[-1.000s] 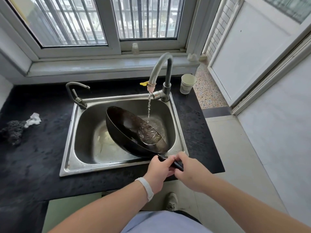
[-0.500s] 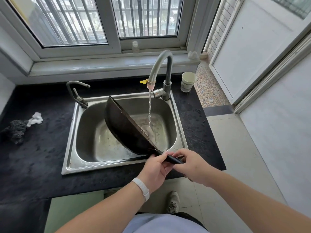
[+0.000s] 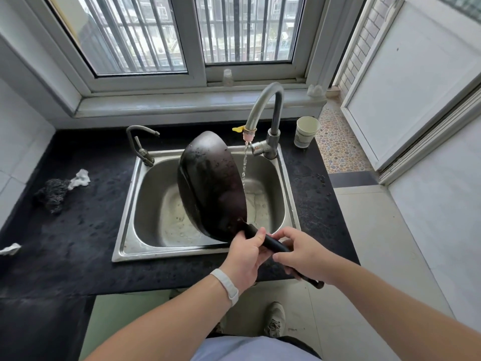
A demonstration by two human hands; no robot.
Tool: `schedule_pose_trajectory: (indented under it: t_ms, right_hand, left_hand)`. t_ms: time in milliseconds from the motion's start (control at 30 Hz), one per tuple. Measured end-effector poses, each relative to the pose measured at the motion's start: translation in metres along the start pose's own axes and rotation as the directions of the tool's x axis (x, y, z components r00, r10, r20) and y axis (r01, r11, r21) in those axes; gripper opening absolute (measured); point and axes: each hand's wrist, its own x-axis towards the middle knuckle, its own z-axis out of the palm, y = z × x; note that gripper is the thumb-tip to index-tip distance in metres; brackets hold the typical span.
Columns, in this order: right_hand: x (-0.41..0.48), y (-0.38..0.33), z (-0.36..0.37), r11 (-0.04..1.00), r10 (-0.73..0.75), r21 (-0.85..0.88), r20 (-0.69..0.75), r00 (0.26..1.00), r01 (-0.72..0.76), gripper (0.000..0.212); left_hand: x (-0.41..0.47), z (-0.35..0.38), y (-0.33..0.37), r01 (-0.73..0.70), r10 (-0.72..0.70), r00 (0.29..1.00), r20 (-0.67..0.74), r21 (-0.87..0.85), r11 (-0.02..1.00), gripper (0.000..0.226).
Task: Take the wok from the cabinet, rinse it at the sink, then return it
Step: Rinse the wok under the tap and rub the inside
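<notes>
The black wok (image 3: 210, 186) stands tipped up on edge over the steel sink (image 3: 130, 204), its dark underside facing me and its rim toward the faucet. Its long black handle runs down to the right over the sink's front edge. My left hand (image 3: 246, 256) grips the handle close to the bowl. My right hand (image 3: 303, 252) holds the handle further back, and the handle's end sticks out beyond it. Water runs from the tall faucet (image 3: 265, 110) in a thin stream just right of the wok's rim.
A paper cup (image 3: 305, 131) stands on the black counter (image 3: 65, 230) right of the faucet. A small second tap (image 3: 141, 144) sits at the sink's back left. A steel scourer (image 3: 53, 194) and a white rag (image 3: 82, 178) lie on the left. Tiled floor is to the right.
The wok has turned from lying open under the stream with water in it to standing on edge, then further over, underside toward me. Both hands stayed on the handle.
</notes>
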Motion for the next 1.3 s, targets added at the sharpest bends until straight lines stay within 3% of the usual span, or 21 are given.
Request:
schedule_pose_trajectory:
  t_ms: [67, 167, 233, 500, 867, 1300]
  right_hand:
    - [0.000, 0.001, -0.001, 0.986, -0.040, -0.161, 0.000, 0.999, 0.040, 0.026]
    - [0.001, -0.001, -0.001, 0.880, -0.116, -0.467, -0.037, 0.993, 0.086, 0.024]
    - [0.003, -0.002, 0.001, 0.838, -0.153, -0.538, -0.071, 0.986, 0.091, 0.022]
    - [0.003, 0.002, -0.009, 0.938, -0.103, -0.334, -0.023, 0.994, 0.089, 0.033]
    - [0.003, 0.000, -0.018, 0.952, -0.138, -0.281, -0.046, 0.989, 0.120, 0.038]
    - [0.021, -0.016, -0.022, 0.979, -0.149, -0.146, -0.024, 0.989, 0.143, 0.041]
  left_hand:
    - [0.000, 0.002, -0.001, -0.016, 0.017, 0.999, -0.027, 0.016, 1.000, 0.025]
    - [0.002, 0.007, 0.002, -0.048, 0.051, 0.995, -0.086, 0.043, 0.998, 0.029]
    - [0.002, 0.009, 0.006, -0.058, 0.063, 0.993, -0.099, 0.056, 0.997, 0.030]
    - [-0.001, 0.015, 0.007, -0.034, 0.043, 0.995, -0.086, 0.098, 0.995, 0.021]
    - [0.000, 0.016, 0.008, -0.039, 0.039, 0.999, 0.000, -0.021, 0.999, 0.017]
    - [0.014, 0.015, 0.031, -0.060, 0.060, 0.998, -0.013, -0.010, 0.998, 0.027]
